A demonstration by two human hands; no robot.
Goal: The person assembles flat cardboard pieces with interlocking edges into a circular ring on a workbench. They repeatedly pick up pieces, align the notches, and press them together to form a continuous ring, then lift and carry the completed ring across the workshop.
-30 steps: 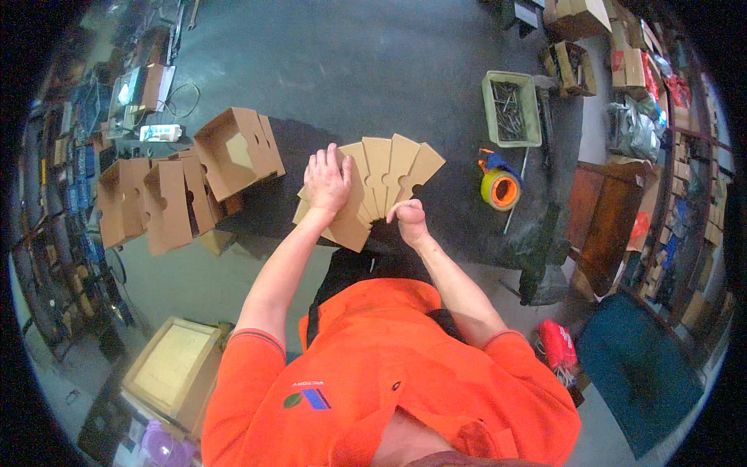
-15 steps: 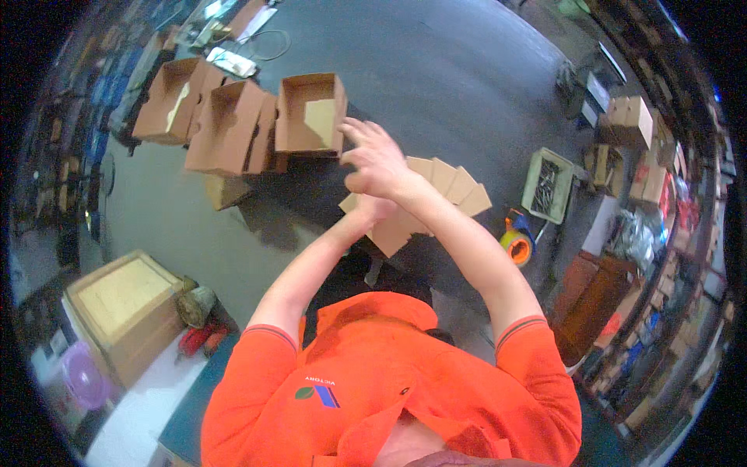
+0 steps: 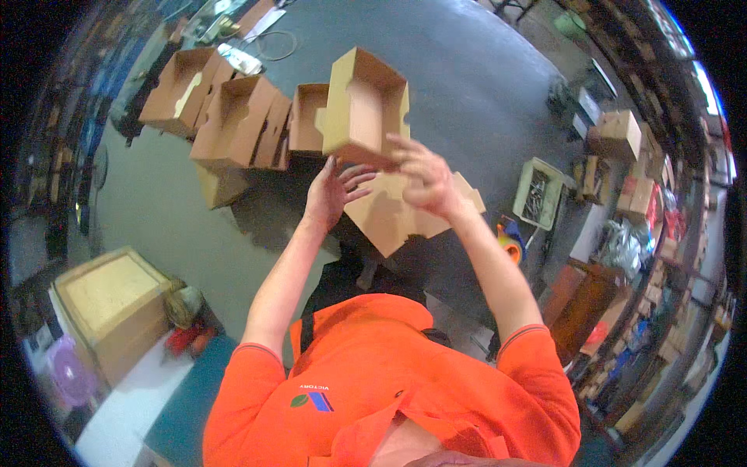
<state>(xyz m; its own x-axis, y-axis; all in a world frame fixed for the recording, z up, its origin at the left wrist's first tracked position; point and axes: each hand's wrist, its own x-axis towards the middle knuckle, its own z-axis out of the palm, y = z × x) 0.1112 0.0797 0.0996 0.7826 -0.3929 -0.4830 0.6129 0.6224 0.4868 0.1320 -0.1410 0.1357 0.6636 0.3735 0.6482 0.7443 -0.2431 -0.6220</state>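
A small open cardboard box is lifted in front of me, its hollow side facing me. My right hand grips its lower right edge. My left hand presses against its underside with the fingers spread. Below the hands lies a fanned pile of flat cardboard blanks on the grey floor. To the left stand several folded open boxes in a row.
A wooden crate sits at lower left beside a purple bowl. A pale green crate of metal parts and an orange tape roll lie to the right. Stacked cartons and shelves line the right side.
A second ago both hands rested on the flat blanks. They then rose, and now they hold a folded box up. The view has swung left toward the row of boxes.
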